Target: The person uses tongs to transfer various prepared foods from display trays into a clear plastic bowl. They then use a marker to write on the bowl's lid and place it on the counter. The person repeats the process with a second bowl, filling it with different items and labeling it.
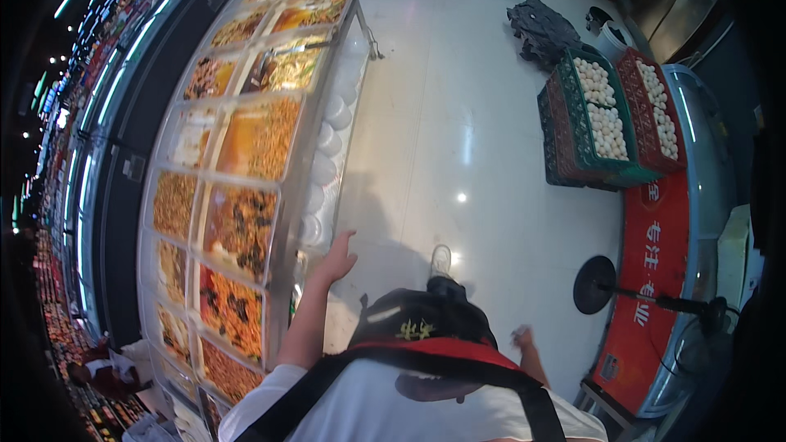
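Note:
My left hand (338, 258) hangs beside a long food counter, empty, its fingers loosely apart. Closest to it are the counter's edge and a lower shelf (327, 196) lined with round white tubs (323, 169). On the counter stand rows of clear trays (282, 233) filled with dressed, reddish-brown foods, some of them sitting in oil or sauce. My right hand (521, 337) swings low at my side over the floor, small and a little blurred; it holds nothing and its fingers look apart. A dark apron (426, 315) with red trim covers my front, and one light shoe (441, 259) shows below it.
Pale glossy floor (434, 115) runs ahead between the counter and stacked green crates (565, 127) of eggs. Beside them are a red crate (647, 115) of eggs, a red-fronted chest freezer (655, 278), a round black stand base (594, 285) and dark crumpled plastic (540, 29). Another person (115, 368) is at lower left.

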